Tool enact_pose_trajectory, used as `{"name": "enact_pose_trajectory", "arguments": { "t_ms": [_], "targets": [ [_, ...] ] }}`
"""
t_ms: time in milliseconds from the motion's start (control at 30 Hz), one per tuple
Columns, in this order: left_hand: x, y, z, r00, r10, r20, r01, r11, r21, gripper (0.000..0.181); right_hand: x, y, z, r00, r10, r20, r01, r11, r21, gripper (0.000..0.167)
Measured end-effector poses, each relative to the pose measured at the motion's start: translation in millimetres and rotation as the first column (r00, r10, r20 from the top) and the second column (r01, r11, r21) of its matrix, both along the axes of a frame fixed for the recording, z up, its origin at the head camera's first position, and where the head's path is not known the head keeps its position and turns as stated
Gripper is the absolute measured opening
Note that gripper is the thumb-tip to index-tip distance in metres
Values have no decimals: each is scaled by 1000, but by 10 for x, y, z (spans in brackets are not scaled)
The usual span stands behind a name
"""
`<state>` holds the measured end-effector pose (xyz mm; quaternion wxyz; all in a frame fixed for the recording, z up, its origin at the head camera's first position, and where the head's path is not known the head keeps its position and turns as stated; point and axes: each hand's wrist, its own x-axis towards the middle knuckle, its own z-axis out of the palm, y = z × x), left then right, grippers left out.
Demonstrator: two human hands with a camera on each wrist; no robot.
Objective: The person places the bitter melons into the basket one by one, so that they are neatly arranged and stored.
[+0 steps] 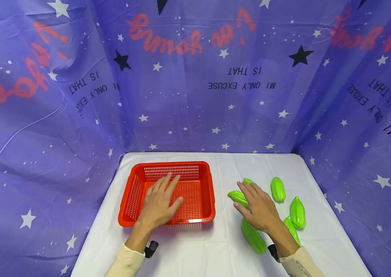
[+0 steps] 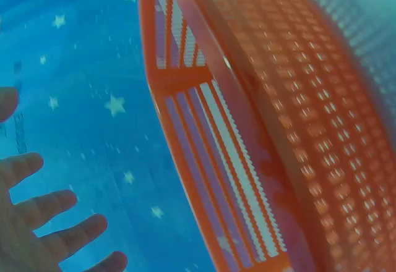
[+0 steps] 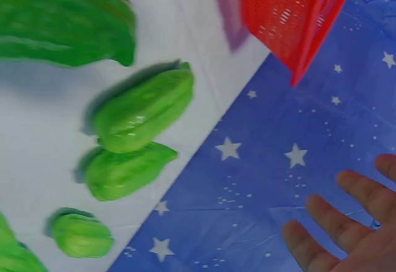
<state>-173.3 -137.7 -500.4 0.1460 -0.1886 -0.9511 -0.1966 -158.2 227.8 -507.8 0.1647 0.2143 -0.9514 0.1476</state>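
Note:
A red plastic basket (image 1: pixel 195 221) with slotted walls stands on the left of the table, and no items show inside it. My left hand (image 1: pixel 159 204) hovers over it with fingers spread, holding nothing. On the right, my right hand (image 1: pixel 259 207) is stretched out above several green ridged gourds that look like bitter melons. One larger bitter melon (image 1: pixel 253 236) lies just below that hand, and another (image 1: pixel 238 197) is partly hidden by its fingers. In the right wrist view the right hand (image 3: pixel 359 229) is empty, with bitter melons (image 3: pixel 145 111) lying apart from it.
A white cloth (image 1: pixel 213 250) covers the table. More bitter melons lie to the right, one at the back (image 1: pixel 278 189) and one near the right edge (image 1: pixel 297 212). A purple star-printed curtain (image 1: pixel 199 115) encloses the back and both sides.

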Motion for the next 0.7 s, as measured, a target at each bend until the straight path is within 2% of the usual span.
{"name": "enact_pose_trajectory", "arguments": {
  "t_ms": [200, 333, 433, 533, 633, 700],
  "targets": [
    [-85, -401, -103, 992, 119, 36, -121, 989, 89, 66, 180, 133, -162, 986, -126, 107, 126, 992, 7, 68],
    [-128, -786, -180, 969, 234, 72, -242, 962, 124, 65, 304, 196, -292, 961, -202, 189, 202, 979, 19, 65],
    [-135, -1038, -258, 941, 309, 140, -328, 933, 146, 63, 392, 239, -396, 934, -243, 261, 243, 969, 32, 62],
    [-116, -1221, -329, 902, 352, 249, -398, 903, 164, 62, 464, 269, -505, 903, -272, 332, 272, 961, 50, 63],
    [-94, -1323, -397, 859, 347, 377, -437, 881, 185, 63, 521, 286, -605, 878, -293, 379, 291, 955, 62, 64],
    [-84, -1360, -449, 837, 330, 436, -448, 871, 202, 62, 548, 290, -660, 865, -302, 400, 300, 951, 68, 65]
  ]
}}
